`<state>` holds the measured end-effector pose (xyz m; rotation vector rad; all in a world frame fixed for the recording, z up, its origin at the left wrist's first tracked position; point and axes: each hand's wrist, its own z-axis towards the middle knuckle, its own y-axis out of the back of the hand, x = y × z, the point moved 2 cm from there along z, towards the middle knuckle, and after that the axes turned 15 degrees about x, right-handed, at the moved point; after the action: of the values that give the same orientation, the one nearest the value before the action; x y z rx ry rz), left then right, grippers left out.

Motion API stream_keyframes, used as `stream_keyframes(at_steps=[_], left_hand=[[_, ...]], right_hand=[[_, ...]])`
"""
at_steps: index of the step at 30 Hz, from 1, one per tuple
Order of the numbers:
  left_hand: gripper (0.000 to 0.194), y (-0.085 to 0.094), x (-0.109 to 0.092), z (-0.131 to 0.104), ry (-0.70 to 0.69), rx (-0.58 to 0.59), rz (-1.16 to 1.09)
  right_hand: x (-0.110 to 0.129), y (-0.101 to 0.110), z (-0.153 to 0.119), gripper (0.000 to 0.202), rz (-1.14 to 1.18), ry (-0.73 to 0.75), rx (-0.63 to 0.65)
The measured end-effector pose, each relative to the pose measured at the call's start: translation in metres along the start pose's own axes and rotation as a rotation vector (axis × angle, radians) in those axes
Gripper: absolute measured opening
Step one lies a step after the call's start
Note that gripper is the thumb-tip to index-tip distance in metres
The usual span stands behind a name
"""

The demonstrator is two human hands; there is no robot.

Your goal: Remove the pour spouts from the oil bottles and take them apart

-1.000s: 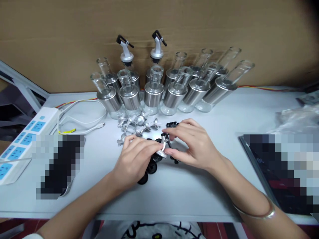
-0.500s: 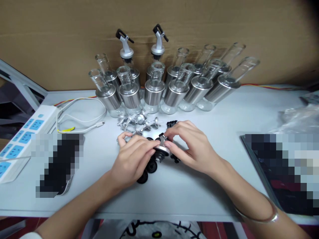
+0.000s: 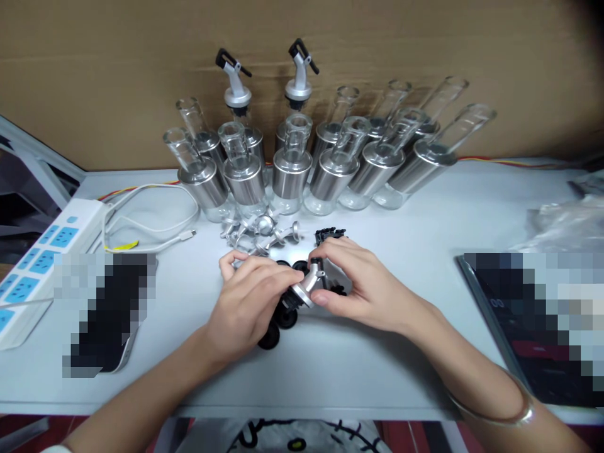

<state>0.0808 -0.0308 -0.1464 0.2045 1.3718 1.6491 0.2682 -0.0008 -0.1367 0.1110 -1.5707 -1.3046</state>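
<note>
Between my two hands is a silver bottle pourer (image 3: pixel 309 284) with a black ribbed stopper and a black flip lever. My left hand (image 3: pixel 250 299) is closed on its stopper and base from the left. The fingers of my right hand (image 3: pixel 372 286) are curled round its spout end, thumb by the silver collar and index finger at the black tip. Black round stoppers (image 3: pixel 268 335) lie under and beside my left hand. Silver pourer tops (image 3: pixel 267 224) are heaped behind it. Small black lever parts (image 3: pixel 331 235) lie just beyond my right hand.
Glass bottles with steel sleeves (image 3: pixel 292 173) stand in two rows at the back, two fitted with pourers (image 3: pixel 237 94). On the left are a power strip (image 3: pixel 87 220), a white cable (image 3: pixel 155 240) and a phone (image 3: pixel 116 308). A dark-screened device (image 3: pixel 514 340) and clear plastic (image 3: pixel 566 226) are on the right.
The pourer has turned from nearly upright to tilted, its spout now leaning up and right with the black lever hanging on the right. My right hand has shifted slightly with it.
</note>
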Motion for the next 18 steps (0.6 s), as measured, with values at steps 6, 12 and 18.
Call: stream_keyframes(at_steps=[6, 12, 18], left_hand=[[0.021, 0.0008, 0.0001, 0.0002, -0.030, -0.008, -0.029], [0.022, -0.0002, -0.0028, -0.0001, 0.034, -0.007, -0.038], [0.035, -0.0046, -0.0031, 0.0003, 0.087, 0.026, -0.025]], right_hand=[[-0.0012, -0.0009, 0.0004, 0.048, 0.028, 0.027, -0.027], [-0.0039, -0.0033, -0.0015, 0.041, -0.111, 0.066, -0.187], [-0.0016, -0.0044, -0.0024, 0.041, -0.311, 0.041, -0.275]])
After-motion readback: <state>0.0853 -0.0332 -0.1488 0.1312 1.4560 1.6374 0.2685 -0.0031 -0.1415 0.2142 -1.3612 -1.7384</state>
